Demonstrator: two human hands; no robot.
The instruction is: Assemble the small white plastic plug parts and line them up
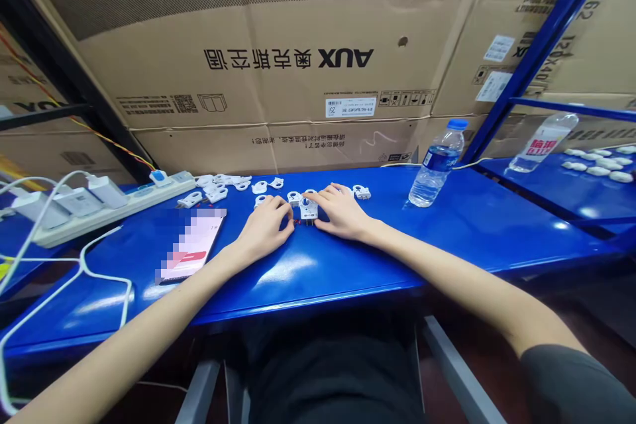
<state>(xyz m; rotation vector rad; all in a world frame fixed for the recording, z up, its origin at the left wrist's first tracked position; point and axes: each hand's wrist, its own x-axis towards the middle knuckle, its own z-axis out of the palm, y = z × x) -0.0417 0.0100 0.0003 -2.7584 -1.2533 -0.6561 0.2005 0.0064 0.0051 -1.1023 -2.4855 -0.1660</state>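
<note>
Head view is showing a small white plastic part [308,209] sitting on the blue bench [447,238], dead centre in front of the person, short pins pointing toward them. Both hands are working on it. Left hand [265,230] is resting palm-down just to its left, fingers curled in with the tips pressing against that side, probably bracing it so it isn't sliding. Right hand [342,213] is lying flat on the other side, fingers stretched out and close together, index tip touching the top of the part. Neither hand is lifting it; it's staying on the surface between them.

More white parts [218,187] of the same kind are lying scattered just behind, within easy reach, spreading left toward a white power strip [114,209] with chargers plugged in. A phone [191,245] is lying flat beside the left wrist, screen blurred. A water bottle [437,162] is standing upright off to the right, well apart from the hands. Cardboard cartons [278,53] are stacked along the back. A second bottle [544,139] is lying on the neighbouring blue surface, near more white pieces [599,165].
</note>
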